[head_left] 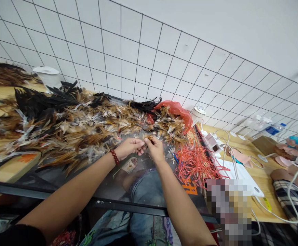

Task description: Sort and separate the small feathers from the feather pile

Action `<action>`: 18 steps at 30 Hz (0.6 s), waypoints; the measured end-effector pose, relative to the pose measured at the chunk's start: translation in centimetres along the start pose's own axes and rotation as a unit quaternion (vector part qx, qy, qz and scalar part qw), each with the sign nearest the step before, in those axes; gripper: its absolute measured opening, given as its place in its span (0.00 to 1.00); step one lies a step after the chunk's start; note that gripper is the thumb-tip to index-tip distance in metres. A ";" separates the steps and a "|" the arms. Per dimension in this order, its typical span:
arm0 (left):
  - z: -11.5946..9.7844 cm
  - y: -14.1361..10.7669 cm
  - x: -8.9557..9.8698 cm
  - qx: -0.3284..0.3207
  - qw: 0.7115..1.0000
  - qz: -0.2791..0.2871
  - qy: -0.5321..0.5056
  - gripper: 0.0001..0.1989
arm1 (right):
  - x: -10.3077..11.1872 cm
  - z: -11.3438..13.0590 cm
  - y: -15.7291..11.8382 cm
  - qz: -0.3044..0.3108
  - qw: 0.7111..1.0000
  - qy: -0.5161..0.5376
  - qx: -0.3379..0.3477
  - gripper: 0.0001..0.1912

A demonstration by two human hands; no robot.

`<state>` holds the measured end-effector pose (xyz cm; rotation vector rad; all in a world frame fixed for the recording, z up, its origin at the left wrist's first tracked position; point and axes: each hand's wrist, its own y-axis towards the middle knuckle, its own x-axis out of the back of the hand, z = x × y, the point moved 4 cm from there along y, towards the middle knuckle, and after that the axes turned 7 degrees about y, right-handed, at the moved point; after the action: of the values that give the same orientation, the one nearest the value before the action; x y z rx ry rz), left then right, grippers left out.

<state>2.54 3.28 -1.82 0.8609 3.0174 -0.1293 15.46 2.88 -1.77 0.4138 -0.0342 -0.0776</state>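
Above the dark, see-through tabletop [108, 184], my two hands meet with fingertips almost touching. My left hand [130, 147], with a red bead bracelet at the wrist, is closed in a pinch; what lies in it is too small to make out. My right hand [155, 149] pinches too, and a small brown feather tuft [150, 137] shows at its fingertips. Just beyond both hands spreads a big heap of brown and cream feathers [87, 126] in bundles. Longer black feathers [36, 102] lie along its back left.
Tangled red strings [192, 157] lie right of my hands, near a red plastic bag [176, 111]. A white lidded container [199, 111] stands behind. White cables [232, 150] cross the wooden table at right, near another person's plaid sleeve [289, 194]. A wire grid [138, 44] lines the wall.
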 end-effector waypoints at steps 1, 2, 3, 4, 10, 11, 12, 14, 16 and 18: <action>0.0 -0.1 -0.1 0.006 1.000 0.012 -0.014 0.16 | -0.1 0.0 0.0 0.003 1.000 0.000 0.000 0.12; 0.0 -0.1 -0.2 0.013 1.000 0.016 -0.014 0.16 | -0.1 -0.1 0.0 0.009 1.000 0.000 0.000 0.12; 0.1 -0.1 -0.1 0.018 1.000 0.012 -0.006 0.16 | -0.2 -0.2 0.0 0.014 1.000 0.003 0.000 0.12; 0.1 -0.1 0.0 0.019 1.000 -0.001 0.002 0.16 | -0.3 -0.2 0.0 0.015 1.000 0.008 -0.001 0.12; -0.7 0.0 2.8 -0.052 0.973 -0.207 -0.088 0.16 | 0.5 0.5 -0.1 -0.023 0.990 -0.136 0.041 0.09; -0.8 0.0 3.3 -0.063 0.964 -0.238 -0.102 0.15 | 0.3 0.8 -0.2 0.001 0.979 -0.196 0.056 0.08; -0.9 -0.1 3.7 -0.072 0.955 -0.266 -0.111 0.15 | 0.1 1.1 -0.5 0.031 0.964 -0.254 0.073 0.08; -0.9 -0.2 4.1 -0.082 0.942 -0.307 -0.112 0.15 | -0.6 1.8 -1.1 0.090 0.927 -0.348 0.107 0.11; -0.8 -0.2 4.2 -0.087 0.937 -0.323 -0.103 0.15 | -1.3 2.3 -1.6 0.142 0.891 -0.410 0.136 0.16; -0.7 -0.1 4.1 -0.088 0.937 -0.323 -0.096 0.16 | -1.7 2.4 -1.9 0.182 0.868 -0.436 0.151 0.16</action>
<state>-0.97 5.35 -1.23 -0.1706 2.9293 0.0580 13.47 0.37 -0.39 0.6515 -1.0330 0.1225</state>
